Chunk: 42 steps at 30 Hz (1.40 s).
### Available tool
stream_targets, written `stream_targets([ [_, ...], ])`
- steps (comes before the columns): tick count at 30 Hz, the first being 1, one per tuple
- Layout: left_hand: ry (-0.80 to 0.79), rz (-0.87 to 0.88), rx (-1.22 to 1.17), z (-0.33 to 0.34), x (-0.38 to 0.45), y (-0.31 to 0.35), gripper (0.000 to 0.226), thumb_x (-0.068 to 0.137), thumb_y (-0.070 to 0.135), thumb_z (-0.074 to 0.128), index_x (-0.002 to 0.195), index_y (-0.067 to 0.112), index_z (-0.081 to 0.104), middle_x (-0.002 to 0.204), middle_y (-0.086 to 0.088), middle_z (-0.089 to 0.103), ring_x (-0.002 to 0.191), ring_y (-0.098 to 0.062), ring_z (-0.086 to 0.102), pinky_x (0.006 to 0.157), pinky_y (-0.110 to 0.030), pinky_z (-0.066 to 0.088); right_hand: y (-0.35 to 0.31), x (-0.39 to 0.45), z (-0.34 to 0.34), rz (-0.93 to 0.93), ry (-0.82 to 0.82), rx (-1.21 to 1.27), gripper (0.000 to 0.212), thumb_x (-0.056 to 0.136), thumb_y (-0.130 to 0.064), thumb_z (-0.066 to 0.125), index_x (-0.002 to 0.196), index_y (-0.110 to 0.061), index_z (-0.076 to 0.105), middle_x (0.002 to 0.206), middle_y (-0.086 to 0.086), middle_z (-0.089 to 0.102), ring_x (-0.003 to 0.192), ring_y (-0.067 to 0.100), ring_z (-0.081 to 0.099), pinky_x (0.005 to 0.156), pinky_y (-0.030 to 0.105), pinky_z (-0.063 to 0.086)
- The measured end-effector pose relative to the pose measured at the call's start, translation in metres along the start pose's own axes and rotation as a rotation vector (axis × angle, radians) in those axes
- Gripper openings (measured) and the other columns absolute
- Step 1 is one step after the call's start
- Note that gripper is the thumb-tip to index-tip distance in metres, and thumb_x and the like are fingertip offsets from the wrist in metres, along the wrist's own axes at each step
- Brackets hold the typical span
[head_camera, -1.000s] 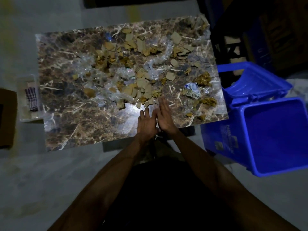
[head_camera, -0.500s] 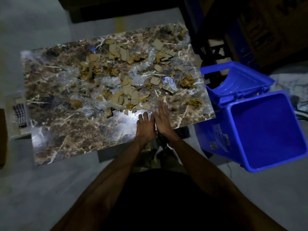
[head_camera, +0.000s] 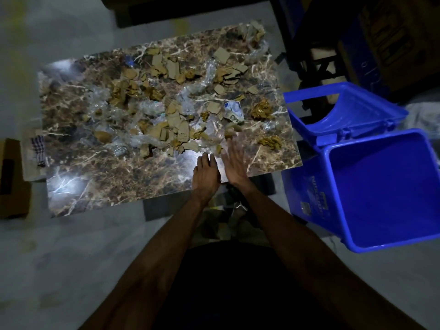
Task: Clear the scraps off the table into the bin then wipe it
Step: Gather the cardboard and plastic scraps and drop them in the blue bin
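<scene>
A brown marble-patterned table [head_camera: 95, 186] carries a wide litter of cardboard scraps [head_camera: 176, 122], clear plastic wrap [head_camera: 150, 107], crumpled brown paper [head_camera: 262, 110] and a printed wrapper [head_camera: 234, 111]. My left hand [head_camera: 206, 173] lies flat near the table's front edge, fingers together. My right hand [head_camera: 235, 163] is beside it, fingers stretched out, its fingertips at the nearest scraps. Neither hand holds anything. An open blue bin [head_camera: 381, 186] stands on the floor right of the table, its lid [head_camera: 342, 113] hanging back.
A checked cloth [head_camera: 38, 148] lies on a low surface off the table's left edge. A cardboard box [head_camera: 12, 179] sits at far left. Dark boxes and a frame crowd the top right behind the bin. Grey floor surrounds the table.
My right hand has slid a little forward and to the right, away from the left hand. The view has shifted; the scraps look unmoved.
</scene>
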<state>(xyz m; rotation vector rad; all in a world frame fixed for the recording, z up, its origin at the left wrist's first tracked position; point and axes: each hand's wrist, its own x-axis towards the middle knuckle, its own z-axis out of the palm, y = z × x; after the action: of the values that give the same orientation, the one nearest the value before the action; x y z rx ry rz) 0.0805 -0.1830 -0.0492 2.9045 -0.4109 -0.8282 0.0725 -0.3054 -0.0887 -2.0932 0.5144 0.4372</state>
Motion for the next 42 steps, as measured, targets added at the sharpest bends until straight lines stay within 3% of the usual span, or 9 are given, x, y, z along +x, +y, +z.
stream_targets([
  [3,0.001,-0.03,-0.062,0.002,-0.008,-0.004,0.086,0.088,0.02,0.077,0.155,-0.003,0.028,0.16,-0.028,0.027,0.147,-0.041,0.031,0.107,-0.049,0.045,-0.016,0.004,-0.001,-0.067,-0.114,0.035,0.064,0.108,-0.061,0.02,0.165,-0.033,0.014,0.174,-0.011,0.001,0.16,0.014,-0.012,0.128,0.055,-0.006],
  [7,0.053,-0.005,-0.071,0.003,-0.015,-0.002,0.076,0.086,0.016,0.077,0.149,0.005,0.037,0.147,-0.023,0.037,0.132,-0.04,0.042,0.092,-0.046,0.05,-0.013,-0.011,-0.029,-0.063,0.114,0.252,0.07,0.104,-0.068,0.024,0.159,-0.028,0.04,0.171,-0.005,0.024,0.16,0.015,0.011,0.13,0.044,0.013],
  [11,0.057,0.087,-0.083,-0.003,-0.015,0.015,0.084,0.078,0.003,0.077,0.151,0.006,0.037,0.152,-0.02,0.039,0.133,-0.038,0.046,0.098,-0.046,0.05,0.004,0.003,-0.054,-0.04,0.215,0.191,0.079,0.102,-0.071,0.02,0.166,-0.024,0.021,0.175,-0.001,0.009,0.161,0.017,0.004,0.129,0.041,0.008],
  [19,0.011,0.072,-0.141,-0.027,0.028,0.0,0.107,0.058,0.023,0.086,0.149,0.004,0.033,0.145,-0.021,0.039,0.122,-0.045,0.05,0.082,-0.051,0.056,-0.041,0.051,-0.043,-0.015,-0.091,0.055,0.064,0.109,-0.059,0.025,0.166,-0.032,0.014,0.175,-0.006,0.006,0.161,0.017,-0.003,0.127,0.047,-0.007],
  [27,-0.063,0.15,-0.257,-0.036,0.051,-0.027,0.129,0.065,0.048,0.095,0.162,0.008,0.021,0.169,-0.021,0.013,0.152,-0.041,0.024,0.114,-0.05,0.04,-0.043,0.036,-0.06,-0.057,0.212,0.264,0.058,0.109,-0.046,0.037,0.156,-0.012,0.043,0.164,0.008,0.037,0.151,0.02,0.033,0.119,0.022,0.023],
  [31,-0.054,0.222,-0.3,-0.029,0.053,-0.02,0.134,0.063,0.052,0.095,0.162,0.003,0.02,0.17,-0.019,0.013,0.155,-0.036,0.018,0.122,-0.044,0.028,-0.05,0.068,-0.053,-0.025,0.145,0.113,0.07,0.105,-0.06,0.025,0.166,-0.026,0.019,0.174,0.0,0.013,0.16,0.018,0.007,0.129,0.049,0.002],
  [35,0.024,0.234,-0.339,-0.029,0.055,-0.019,0.122,0.061,0.037,0.097,0.159,0.008,0.029,0.163,-0.012,0.029,0.139,-0.036,0.042,0.105,-0.044,0.046,-0.055,0.085,-0.018,-0.057,-0.015,-0.007,0.078,0.095,-0.083,0.01,0.163,-0.046,0.013,0.174,-0.011,0.002,0.16,0.015,-0.013,0.124,0.063,-0.012],
  [38,0.014,0.234,-0.327,-0.026,0.057,-0.022,0.122,0.061,0.042,0.096,0.159,0.011,0.029,0.162,-0.011,0.031,0.139,-0.036,0.042,0.105,-0.046,0.048,-0.064,0.066,-0.02,-0.097,-0.084,0.099,0.064,0.104,-0.07,0.021,0.161,-0.042,0.031,0.173,-0.011,0.015,0.158,0.006,-0.002,0.128,0.058,-0.002],
  [42,-0.001,0.229,-0.295,-0.025,0.057,-0.013,0.121,0.069,0.03,0.09,0.163,0.009,0.017,0.17,-0.013,0.017,0.155,-0.036,0.021,0.122,-0.047,0.031,-0.055,0.024,-0.06,-0.221,0.204,0.116,0.048,0.111,-0.044,0.033,0.152,-0.025,0.048,0.167,-0.004,0.032,0.154,0.002,0.018,0.13,0.047,0.014],
])
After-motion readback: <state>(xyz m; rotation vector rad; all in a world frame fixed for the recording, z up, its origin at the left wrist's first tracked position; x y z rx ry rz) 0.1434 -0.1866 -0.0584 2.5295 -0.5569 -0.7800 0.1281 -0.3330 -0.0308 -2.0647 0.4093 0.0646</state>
